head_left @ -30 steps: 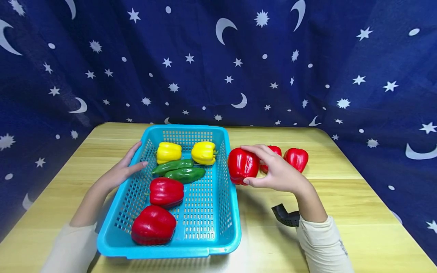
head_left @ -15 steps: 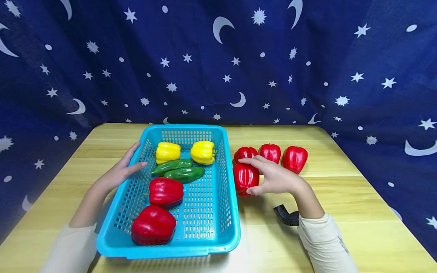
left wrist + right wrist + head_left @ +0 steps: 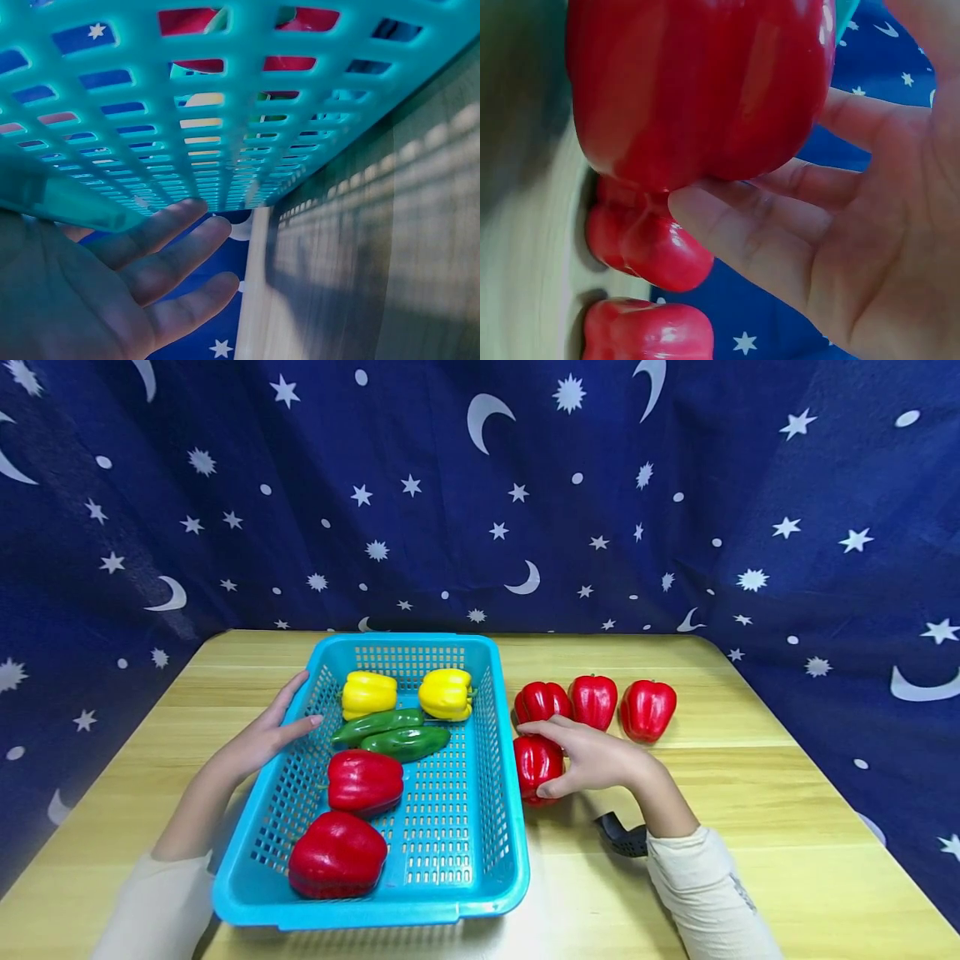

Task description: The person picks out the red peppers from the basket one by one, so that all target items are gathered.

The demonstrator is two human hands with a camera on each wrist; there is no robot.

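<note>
My right hand (image 3: 596, 760) grips a red bell pepper (image 3: 536, 768) low over the table, just right of the blue basket (image 3: 371, 912). Its thumb lies on the near side and its fingers on the far side. In the right wrist view the fingers touch the pepper's end. Against the basket's left rim rests my left hand (image 3: 258, 743), thumb over the edge. The left wrist view shows its fingers (image 3: 180, 270) loosely extended outside the wall. Inside the basket lie two red bell peppers (image 3: 337, 855), two green peppers (image 3: 407, 743) and two yellow bell peppers (image 3: 446, 695).
Behind the gripped pepper, three more red bell peppers (image 3: 648, 710) stand in a row on the wooden table (image 3: 750, 793). A black strap-like piece (image 3: 624, 837) sits by the right wrist. A dark blue curtain (image 3: 420, 527) with moons and stars hangs behind.
My right hand has brought the red bell pepper down and toward the near side, from beside the basket's rim. The row of peppers behind has come into fuller view. The left hand stays put.
</note>
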